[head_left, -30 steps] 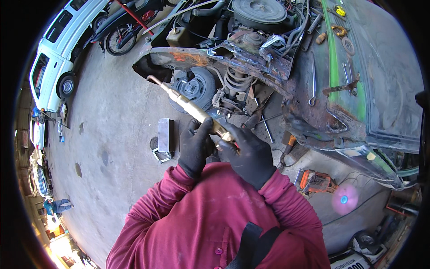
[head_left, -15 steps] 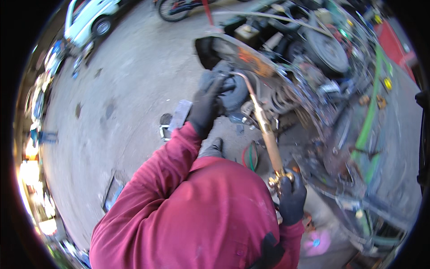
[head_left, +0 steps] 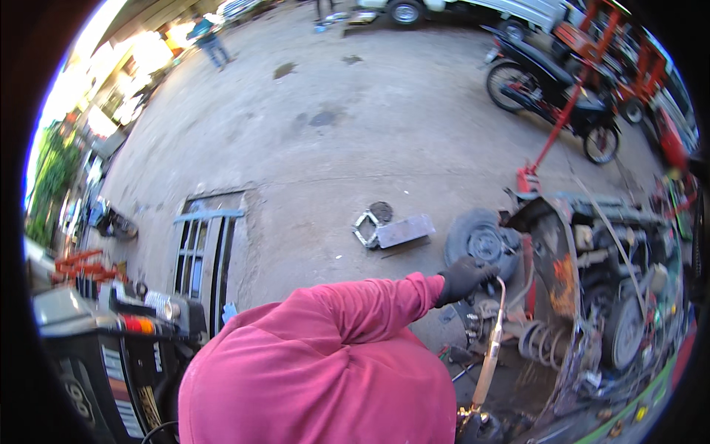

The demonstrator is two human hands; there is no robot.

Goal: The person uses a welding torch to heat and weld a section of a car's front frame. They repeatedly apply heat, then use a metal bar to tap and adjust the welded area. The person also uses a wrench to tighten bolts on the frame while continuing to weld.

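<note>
A copper and brass gas torch point(head_left: 488, 362) slants upward, its thin bent tip close to my left hand. My right hand point(head_left: 481, 429), black-gloved, closes round its lower end by the brass valves; part of that hand is cut off at the lower edge. My left hand point(head_left: 466, 280), also gloved in black, reaches out with its fingers closed beside the tip. Whatever they hold is hidden. Behind that hand lies a loose wheel point(head_left: 482, 240) with a tyre. To the right stands a stripped vehicle front point(head_left: 562, 288) with a rusty panel and a coil spring point(head_left: 543, 344).
A flat metal plate point(head_left: 405, 231) and a small frame lie on the concrete. A floor grate point(head_left: 208, 244) is to the left, near a dark vehicle point(head_left: 111, 355). Farther off are a red jack stand point(head_left: 529, 177), a motorcycle point(head_left: 551, 92), a white truck point(head_left: 481, 11) and a person point(head_left: 209, 41).
The view has swung left, bringing the grate and dark vehicle into sight. My right hand now shows lower in the picture. My left hand remains by the torch tip.
</note>
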